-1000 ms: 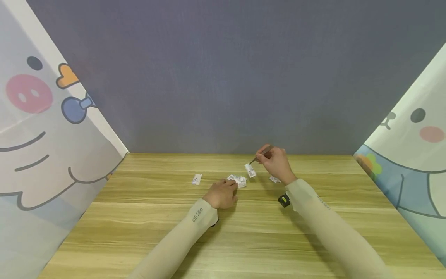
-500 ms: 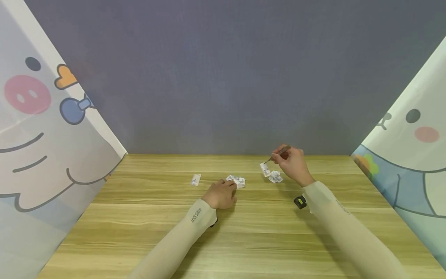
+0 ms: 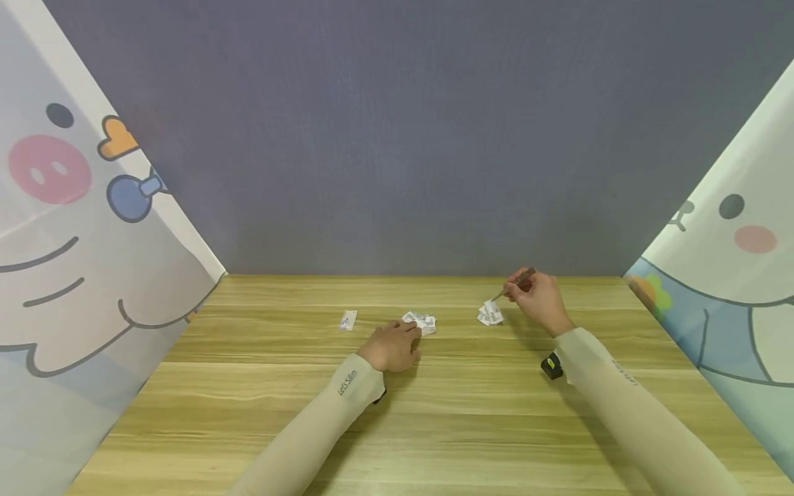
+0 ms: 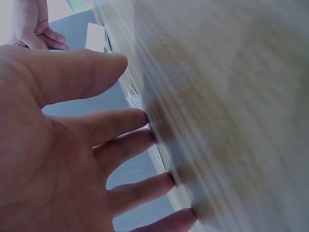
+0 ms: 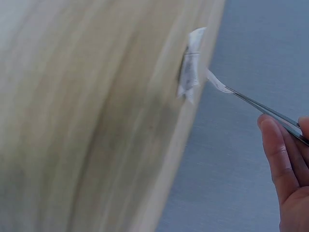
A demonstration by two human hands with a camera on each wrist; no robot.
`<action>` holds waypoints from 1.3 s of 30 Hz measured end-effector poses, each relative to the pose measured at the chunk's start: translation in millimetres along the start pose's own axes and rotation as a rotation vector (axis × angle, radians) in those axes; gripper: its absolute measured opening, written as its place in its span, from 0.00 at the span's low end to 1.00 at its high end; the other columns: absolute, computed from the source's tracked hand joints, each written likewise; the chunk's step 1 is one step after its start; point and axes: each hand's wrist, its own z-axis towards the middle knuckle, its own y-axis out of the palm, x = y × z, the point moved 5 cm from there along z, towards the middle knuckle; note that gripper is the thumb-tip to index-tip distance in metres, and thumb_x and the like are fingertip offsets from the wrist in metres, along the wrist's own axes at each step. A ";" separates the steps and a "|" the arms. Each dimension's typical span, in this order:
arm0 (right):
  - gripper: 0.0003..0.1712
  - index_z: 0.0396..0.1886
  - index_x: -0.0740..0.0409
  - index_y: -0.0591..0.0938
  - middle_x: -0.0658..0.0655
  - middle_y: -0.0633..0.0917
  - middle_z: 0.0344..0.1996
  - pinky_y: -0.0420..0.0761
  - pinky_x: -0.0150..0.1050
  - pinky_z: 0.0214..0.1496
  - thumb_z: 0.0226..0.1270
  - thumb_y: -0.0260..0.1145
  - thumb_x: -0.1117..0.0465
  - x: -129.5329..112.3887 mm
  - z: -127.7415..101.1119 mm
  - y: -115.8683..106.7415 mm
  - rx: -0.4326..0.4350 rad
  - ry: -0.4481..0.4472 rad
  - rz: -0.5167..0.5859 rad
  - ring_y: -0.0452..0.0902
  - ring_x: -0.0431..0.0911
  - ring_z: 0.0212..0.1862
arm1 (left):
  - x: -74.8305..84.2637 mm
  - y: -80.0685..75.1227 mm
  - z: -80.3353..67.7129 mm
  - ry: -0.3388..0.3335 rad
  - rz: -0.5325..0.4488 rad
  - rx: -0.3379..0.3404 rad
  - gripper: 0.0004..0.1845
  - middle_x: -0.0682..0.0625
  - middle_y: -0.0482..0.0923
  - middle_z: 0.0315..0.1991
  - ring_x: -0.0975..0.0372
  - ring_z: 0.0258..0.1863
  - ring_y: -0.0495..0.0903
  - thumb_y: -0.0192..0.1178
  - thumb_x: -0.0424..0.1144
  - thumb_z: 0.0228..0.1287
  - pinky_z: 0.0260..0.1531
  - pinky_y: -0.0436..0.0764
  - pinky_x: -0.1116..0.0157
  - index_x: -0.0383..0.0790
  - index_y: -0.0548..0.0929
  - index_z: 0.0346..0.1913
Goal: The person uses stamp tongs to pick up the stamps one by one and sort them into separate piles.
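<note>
Nearby, right hand (image 3: 538, 297) pinches tweezers (image 3: 516, 284); left hand (image 3: 391, 344) rests flat by packets (image 3: 420, 321).

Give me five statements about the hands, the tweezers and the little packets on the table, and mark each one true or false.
1. The right hand holds tweezers. True.
2. The tweezers' tip is at the right-hand heap of packets. True.
3. The left hand is raised well above the table. False: it rests on the wood, its fingers at the middle heap of packets.
4. A single packet lies apart, to the left of the middle heap. True.
5. The left hand holds a second pair of tweezers. False: its fingers are spread and hold no tool.
</note>
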 end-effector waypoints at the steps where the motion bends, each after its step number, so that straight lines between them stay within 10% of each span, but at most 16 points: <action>1: 0.05 0.34 0.66 0.80 0.58 0.84 0.25 0.81 0.35 0.25 0.65 0.64 0.66 2.6 -0.1 1.0 -0.003 0.009 0.003 0.82 0.55 0.28 | 0.0 0.1 0.1 0.000 0.001 0.000 0.28 0.53 0.57 0.71 0.52 0.70 0.54 0.52 0.49 0.71 0.63 0.59 0.45 0.47 0.65 0.70; 18: 0.02 0.32 0.63 0.81 0.59 0.85 0.28 0.81 0.39 0.33 0.60 0.66 0.69 14.0 -2.2 8.9 0.038 0.042 -0.070 0.81 0.50 0.31 | 1.7 -0.7 2.4 0.013 0.022 0.002 0.28 0.52 0.57 0.71 0.51 0.70 0.54 0.51 0.49 0.71 0.63 0.60 0.46 0.47 0.65 0.71; 39: 0.03 0.33 0.59 0.83 0.56 0.84 0.28 0.79 0.43 0.35 0.60 0.69 0.65 -31.0 3.4 27.3 0.009 -0.008 -0.028 0.79 0.49 0.31 | -3.1 -0.3 2.2 0.030 -0.018 0.024 0.25 0.52 0.60 0.67 0.53 0.66 0.59 0.52 0.48 0.71 0.59 0.66 0.48 0.49 0.68 0.68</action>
